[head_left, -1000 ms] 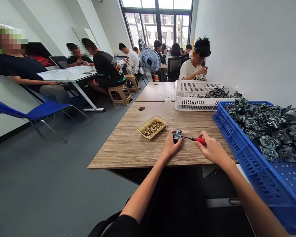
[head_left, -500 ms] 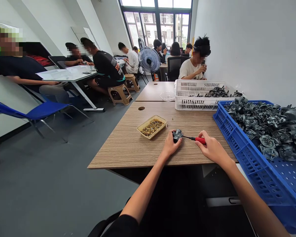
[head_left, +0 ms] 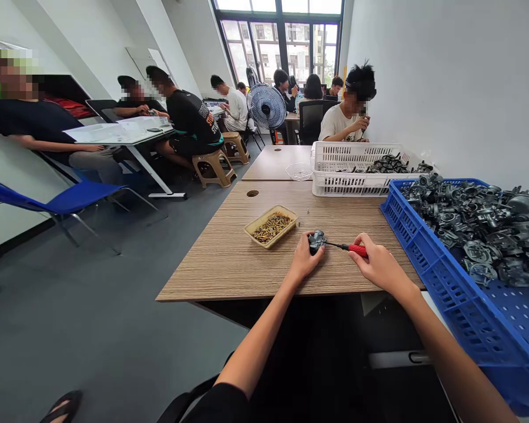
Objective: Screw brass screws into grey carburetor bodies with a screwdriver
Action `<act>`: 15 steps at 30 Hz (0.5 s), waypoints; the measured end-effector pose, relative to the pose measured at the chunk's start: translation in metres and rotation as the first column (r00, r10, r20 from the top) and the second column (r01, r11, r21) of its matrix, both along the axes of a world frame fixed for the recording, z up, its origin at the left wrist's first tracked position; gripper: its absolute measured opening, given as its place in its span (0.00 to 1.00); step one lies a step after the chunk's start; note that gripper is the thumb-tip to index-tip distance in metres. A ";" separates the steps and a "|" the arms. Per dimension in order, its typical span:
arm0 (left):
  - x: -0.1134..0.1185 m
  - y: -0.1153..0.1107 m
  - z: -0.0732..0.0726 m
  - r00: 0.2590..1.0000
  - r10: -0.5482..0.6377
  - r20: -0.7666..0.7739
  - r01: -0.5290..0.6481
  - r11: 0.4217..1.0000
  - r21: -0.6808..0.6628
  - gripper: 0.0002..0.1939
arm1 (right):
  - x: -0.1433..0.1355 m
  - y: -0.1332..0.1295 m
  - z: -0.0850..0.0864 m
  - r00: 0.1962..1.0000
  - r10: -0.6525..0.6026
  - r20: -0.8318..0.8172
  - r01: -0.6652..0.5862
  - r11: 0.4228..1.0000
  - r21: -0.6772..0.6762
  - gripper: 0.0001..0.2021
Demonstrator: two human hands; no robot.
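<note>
Currently gripping a dark metal part (head_left: 317, 239) in left hand (head_left: 306, 258), over the table (head_left: 229, 273), and a red-handled screwdriver (head_left: 357, 250) in right hand (head_left: 375, 264), pointed left at the part. Got tan tray (head_left: 283, 236) of brass-coloured pieces (head_left: 272, 228) ahead-left of left hand, blue crate (head_left: 423, 258) of metal parts (head_left: 476, 223) right of right hand.

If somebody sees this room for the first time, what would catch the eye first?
Probably the blue crate at the right, heaped with grey metal parts. Near the front of the table, the left hand holds a metal piece while the right hand points a red-handled screwdriver at it. Beyond the left hand stands a small tray of brass-coloured pieces.
</note>
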State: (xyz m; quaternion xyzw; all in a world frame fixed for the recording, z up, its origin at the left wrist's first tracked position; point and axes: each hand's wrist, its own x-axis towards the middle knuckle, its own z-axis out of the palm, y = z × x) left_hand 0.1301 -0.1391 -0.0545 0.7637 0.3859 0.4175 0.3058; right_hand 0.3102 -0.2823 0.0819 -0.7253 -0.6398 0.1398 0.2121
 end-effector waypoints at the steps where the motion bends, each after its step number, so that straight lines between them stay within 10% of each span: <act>1: 0.000 0.000 0.000 1.000 0.002 0.002 -0.002 1.000 0.000 0.22 | 0.000 0.000 0.000 1.000 0.000 0.002 0.000 1.000 0.000 0.09; 15: 0.001 0.000 0.000 1.000 0.014 0.007 -0.014 1.000 0.003 0.22 | 0.000 0.000 0.000 1.000 0.007 -0.010 -0.007 1.000 -0.002 0.08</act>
